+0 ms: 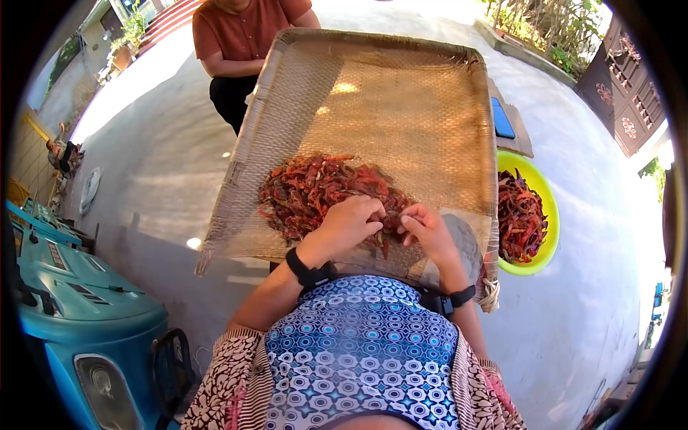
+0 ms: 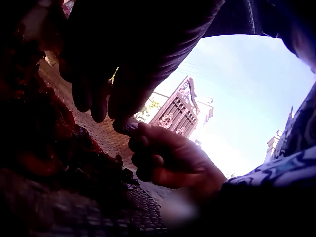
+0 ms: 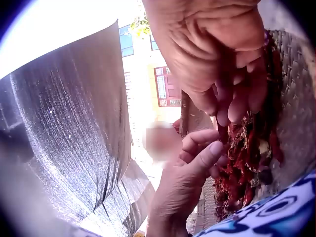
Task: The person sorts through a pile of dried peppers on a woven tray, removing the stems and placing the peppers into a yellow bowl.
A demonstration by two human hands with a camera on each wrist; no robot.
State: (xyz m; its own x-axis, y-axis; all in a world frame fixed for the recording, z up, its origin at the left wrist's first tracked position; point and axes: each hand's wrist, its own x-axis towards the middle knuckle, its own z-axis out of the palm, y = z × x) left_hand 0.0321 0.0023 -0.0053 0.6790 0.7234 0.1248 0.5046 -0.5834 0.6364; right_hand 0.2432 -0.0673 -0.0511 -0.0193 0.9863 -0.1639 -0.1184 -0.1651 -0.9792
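Note:
Over the near edge of a heap of dried red chili peppers [image 1: 308, 190], my two hands work close together. The left hand [image 1: 347, 226] has its fingers curled, thumb against the fingertips, pinching a dried chili pepper [image 3: 223, 133]. From the other side the right hand [image 1: 428, 233] pinches at the same pepper, its thumb and index finger nearly meeting the left fingertips. Most of that pepper is hidden by fingers. The heap lies on a large woven bamboo tray [image 1: 401, 93]. In the left wrist view the left hand [image 2: 133, 64] is a dark shape above the right hand [image 2: 173, 158].
A yellow-green basin [image 1: 548, 215] of dried chilies stands right of the tray. Beyond it lies a blue flat object [image 1: 503, 118] on a board. A person in a rust-red shirt [image 1: 244, 32] sits at the far left side. A teal vehicle [image 1: 86, 301] stands at left.

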